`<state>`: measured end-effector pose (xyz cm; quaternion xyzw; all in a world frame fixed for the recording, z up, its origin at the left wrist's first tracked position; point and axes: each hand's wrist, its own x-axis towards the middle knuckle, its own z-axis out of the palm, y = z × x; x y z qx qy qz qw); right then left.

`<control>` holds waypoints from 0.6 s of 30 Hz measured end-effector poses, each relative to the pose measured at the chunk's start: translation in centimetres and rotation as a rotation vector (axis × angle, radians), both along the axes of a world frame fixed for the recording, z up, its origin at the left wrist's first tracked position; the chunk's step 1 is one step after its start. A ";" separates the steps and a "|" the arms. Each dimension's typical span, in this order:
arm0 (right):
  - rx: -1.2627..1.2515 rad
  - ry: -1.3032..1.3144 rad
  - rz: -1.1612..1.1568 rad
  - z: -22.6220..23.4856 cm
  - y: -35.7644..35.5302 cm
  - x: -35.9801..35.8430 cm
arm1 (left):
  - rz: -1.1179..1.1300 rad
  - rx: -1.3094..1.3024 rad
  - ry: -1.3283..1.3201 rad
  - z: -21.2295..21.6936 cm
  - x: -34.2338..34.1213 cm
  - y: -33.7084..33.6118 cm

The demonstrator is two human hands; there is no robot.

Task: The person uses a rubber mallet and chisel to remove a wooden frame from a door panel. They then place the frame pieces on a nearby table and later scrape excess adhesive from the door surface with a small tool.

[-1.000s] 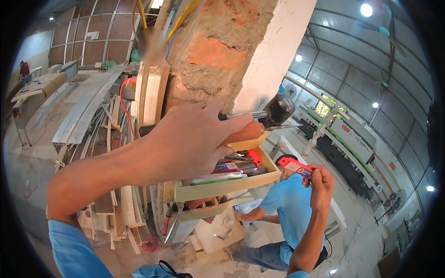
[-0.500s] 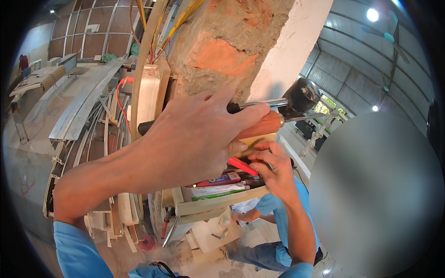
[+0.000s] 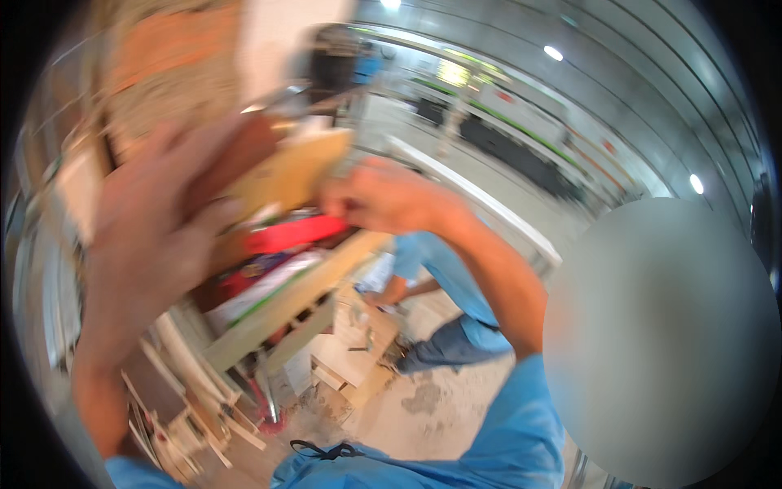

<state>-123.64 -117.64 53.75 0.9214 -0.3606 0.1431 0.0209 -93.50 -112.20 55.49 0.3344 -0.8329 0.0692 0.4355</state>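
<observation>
My left hand (image 3: 155, 204), smeared by motion, is closed round the reddish-brown wooden handle (image 3: 232, 159) of what looks like a chisel. Just beyond it shows the dark head of a mallet (image 3: 330, 65); whether my fingers also grip its shaft is blurred. My right hand (image 3: 383, 196) has its fingers bent and pinched together at the right end of a flat red object (image 3: 297, 234), whose kind I cannot make out. Both hands are over an open wooden tool box (image 3: 285, 310). Inside lie a white-and-green package (image 3: 265, 289) and other blurred items. A yellowish piece (image 3: 297, 167) stands between my hands.
A rough brick-and-mortar pillar (image 3: 175, 57) rises at the far left. Wood strips (image 3: 183, 424) lie lower left. Below the box, a co-worker in blue (image 3: 444, 269) bends beside boards (image 3: 350, 350) on the floor. A pale rail (image 3: 481, 204) runs behind my right arm.
The view has swung right, so the pillar and box sit farther left. My hands have moved apart, and more of the red object shows between them. The left hand still grips the wooden handle.
</observation>
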 end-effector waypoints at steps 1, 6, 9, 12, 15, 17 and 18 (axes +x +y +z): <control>-0.015 -0.031 -0.024 -0.2 0.0 -0.3 | -0.023 0.020 0.016 -0.1 -0.2 0.0; 0.123 -0.226 0.009 -1.0 0.1 -1.1 | -0.072 -0.064 0.006 -0.8 -1.4 -0.3; 0.335 -0.416 -0.014 -1.3 -0.3 -1.7 | -0.141 -0.006 0.032 -0.9 -2.1 -0.9; 0.380 -0.541 0.062 -1.4 -1.3 -2.3 | -0.050 -0.034 0.002 -0.8 -2.4 -0.9; 0.491 -0.472 0.049 -1.3 -2.2 -2.4 | 0.000 -0.092 -0.012 -0.8 -2.8 -0.6; 0.457 -0.357 0.140 -1.0 -2.9 -2.2 | 0.004 -0.019 0.014 -0.7 -2.9 -0.4; 0.421 -0.288 0.208 -0.8 -3.1 -1.9 | 0.034 -0.030 -0.010 -0.6 -2.9 -0.2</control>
